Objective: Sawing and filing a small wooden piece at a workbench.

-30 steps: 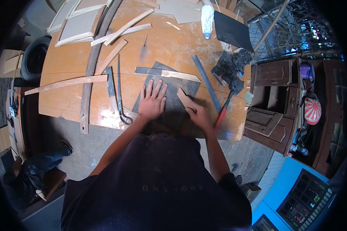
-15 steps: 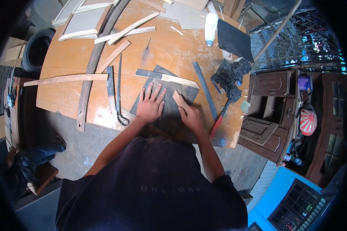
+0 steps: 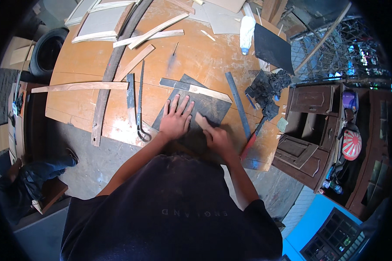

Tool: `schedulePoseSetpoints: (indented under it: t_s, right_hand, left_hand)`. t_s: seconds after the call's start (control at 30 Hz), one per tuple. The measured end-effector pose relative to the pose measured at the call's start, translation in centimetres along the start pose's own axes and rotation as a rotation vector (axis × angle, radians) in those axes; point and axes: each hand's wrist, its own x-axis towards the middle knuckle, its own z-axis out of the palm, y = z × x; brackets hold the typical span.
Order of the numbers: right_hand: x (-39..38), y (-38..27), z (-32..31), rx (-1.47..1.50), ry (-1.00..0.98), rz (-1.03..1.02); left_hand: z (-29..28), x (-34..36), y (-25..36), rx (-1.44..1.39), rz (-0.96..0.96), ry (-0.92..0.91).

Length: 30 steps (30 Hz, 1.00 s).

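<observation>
My left hand point(image 3: 176, 118) lies flat with its fingers spread on a dark grey board point(image 3: 211, 108) near the table's front edge. My right hand point(image 3: 218, 141) is closed around a short wooden strip point(image 3: 201, 119), whose pale end points away from me over the same board. Whether the strip's underside touches the board cannot be made out. Across the board's far part rests another strip point(image 3: 209, 92), part dark and part bare wood, just beyond my left fingertips.
Left of the board lie a handsaw point(image 3: 140, 102) and a half-dark wooden piece point(image 3: 130, 98). To the right are a dark bar point(image 3: 237, 102), a red-handled tool point(image 3: 249, 145) and crumpled black material point(image 3: 265, 91). Several wood strips point(image 3: 161, 28) lie farther back on the table point(image 3: 80, 61).
My right hand has drawn the short wooden strip nearer to me over the board. My left hand stays flat in place. The whole view has shifted slightly.
</observation>
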Motion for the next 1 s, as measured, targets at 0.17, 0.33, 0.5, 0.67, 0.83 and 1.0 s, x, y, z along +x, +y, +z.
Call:
schedulePoseSetpoints:
  t_s: [0.17,0.33,0.5,0.67,0.83,1.0]
  right_hand:
    - [0.9,-0.3,0.8,0.101,0.226,0.091]
    - [-0.7,-1.6,0.8,-0.042,-0.034,-0.103]
    - [-1.1,-1.9,1.3,0.048,0.032,-0.045]
    - [-0.4,-0.1,1.4,0.064,0.138,0.100]
    - [-1.0,-1.5,-0.1,0.053,0.010,-0.027]
    - [-0.8,-1.3,-0.4,0.104,0.048,-0.052]
  left_hand:
    - [-0.2,-0.2,0.0,0.012,-0.007,-0.020]
    - [0.1,-0.1,-0.2,-0.015,-0.012,0.010]
    - [0.2,0.0,0.1,0.001,-0.007,-0.011]
    - [0.0,-0.4,-0.2,0.022,0.010,0.022]
    - [0.1,-0.2,-0.1,0.026,0.006,0.000]
    - [0.5,-0.3,0.0,0.014,0.008,0.002]
